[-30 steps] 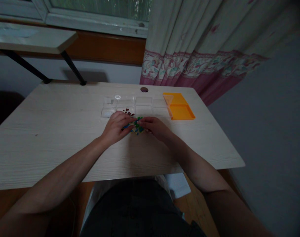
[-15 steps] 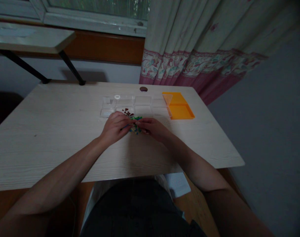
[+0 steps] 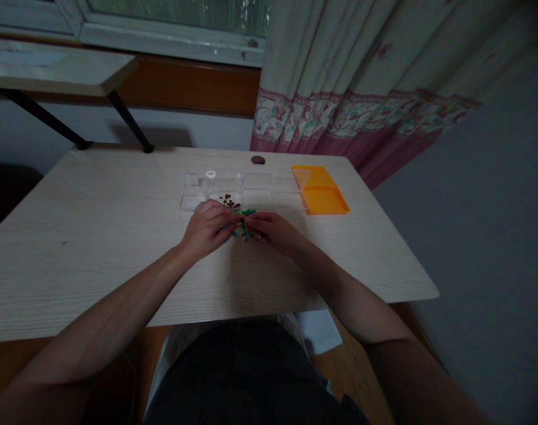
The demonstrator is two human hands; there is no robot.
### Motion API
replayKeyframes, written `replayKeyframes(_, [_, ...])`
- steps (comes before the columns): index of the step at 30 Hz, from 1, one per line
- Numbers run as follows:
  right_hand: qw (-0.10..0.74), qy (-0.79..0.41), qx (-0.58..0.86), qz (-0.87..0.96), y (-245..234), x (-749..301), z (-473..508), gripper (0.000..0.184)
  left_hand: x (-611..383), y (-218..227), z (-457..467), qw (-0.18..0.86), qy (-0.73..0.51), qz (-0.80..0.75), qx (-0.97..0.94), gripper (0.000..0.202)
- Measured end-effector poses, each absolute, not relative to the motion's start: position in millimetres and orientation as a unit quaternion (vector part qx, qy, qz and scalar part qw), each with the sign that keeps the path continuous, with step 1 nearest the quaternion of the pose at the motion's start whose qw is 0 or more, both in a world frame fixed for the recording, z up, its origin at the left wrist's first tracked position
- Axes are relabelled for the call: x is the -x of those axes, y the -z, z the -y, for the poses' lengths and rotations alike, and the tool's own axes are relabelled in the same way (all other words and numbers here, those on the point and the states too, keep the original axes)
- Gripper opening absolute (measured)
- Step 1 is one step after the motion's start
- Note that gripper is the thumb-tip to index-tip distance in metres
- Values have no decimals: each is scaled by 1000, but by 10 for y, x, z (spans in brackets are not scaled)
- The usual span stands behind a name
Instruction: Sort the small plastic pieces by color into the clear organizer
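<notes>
My left hand (image 3: 210, 225) and my right hand (image 3: 271, 229) meet fingertip to fingertip over a small pile of green, blue and pale bits (image 3: 242, 235) on the table. Both hands are closed in a pinch. Between the fingertips there may be a small dark piece, too little to name. Just beyond my left hand, several small brown-red pieces (image 3: 228, 200) lie in one compartment of a clear plastic box (image 3: 256, 190). Part of the pile is hidden under my fingers.
An open orange tray (image 3: 325, 200) stands at the right end of the clear box, partly overlapped by it. A round dark grommet (image 3: 258, 160) is set near the back of the pale wooden table (image 3: 118, 236). A raised shelf (image 3: 56, 71) on black legs occupies the back left.
Both hands stay almost in place, fingertips together over the pile. The whole view shifts very slightly; nothing else has visibly moved.
</notes>
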State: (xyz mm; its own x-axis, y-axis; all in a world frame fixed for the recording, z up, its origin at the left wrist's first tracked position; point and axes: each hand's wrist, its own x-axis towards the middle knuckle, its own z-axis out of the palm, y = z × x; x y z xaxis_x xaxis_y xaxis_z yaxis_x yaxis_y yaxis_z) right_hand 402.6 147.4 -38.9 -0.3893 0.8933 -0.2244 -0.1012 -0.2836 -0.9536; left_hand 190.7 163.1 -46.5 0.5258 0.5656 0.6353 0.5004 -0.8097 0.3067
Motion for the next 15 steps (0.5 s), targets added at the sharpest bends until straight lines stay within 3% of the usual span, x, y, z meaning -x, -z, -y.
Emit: replayKeyframes(15, [393, -732, 407, 380, 442, -3944, -1442, 34, -1924, 520, -1653, 32, -395, -306, -866, 20])
